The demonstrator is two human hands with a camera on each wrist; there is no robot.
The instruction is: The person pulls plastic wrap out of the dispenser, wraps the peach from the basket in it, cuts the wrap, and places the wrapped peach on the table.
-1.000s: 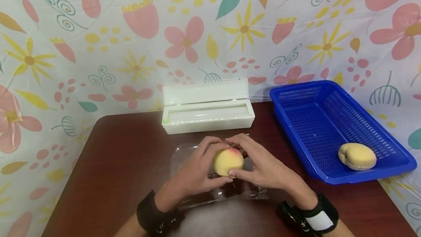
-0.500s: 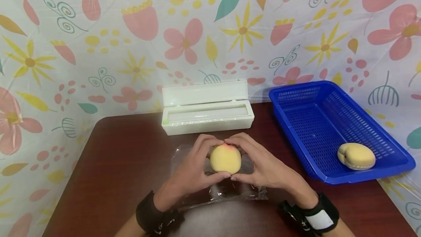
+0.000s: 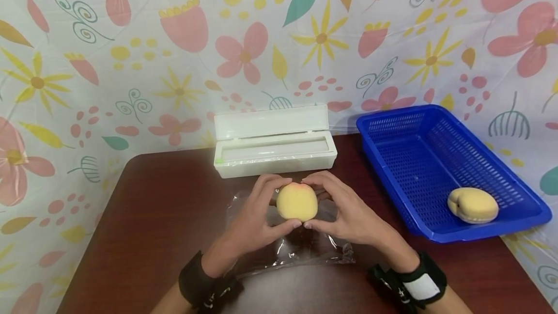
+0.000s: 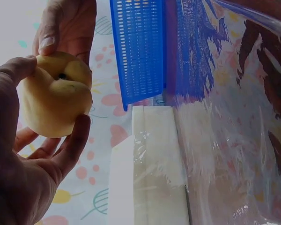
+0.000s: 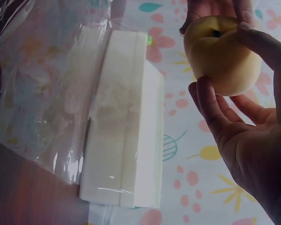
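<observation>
A yellow peach (image 3: 297, 202) with a pink tinge at its far edge is held up between both hands in the head view. My left hand (image 3: 253, 219) grips its left side, thumb at the near edge and fingers over the far edge. My right hand (image 3: 350, 212) holds the right side the same way, the two thumbtips close together. The left wrist view shows the crease and dark pit of the peach (image 4: 58, 96). Beneath the hands, a sheet of clear plastic wrap (image 3: 301, 253) lies on the table.
Behind the hands stands a white wrap dispenser (image 3: 279, 164), lid raised, with a roll inside. At the right, a blue perforated basket (image 3: 392, 188) holds another peach (image 3: 475, 205). The brown table (image 3: 165, 197) meets a flowered cloth (image 3: 174, 28) at the back.
The peach has turned between the hands, its pink patch going from the upper right to the far edge. Hands and peach have moved slightly away from the body.
</observation>
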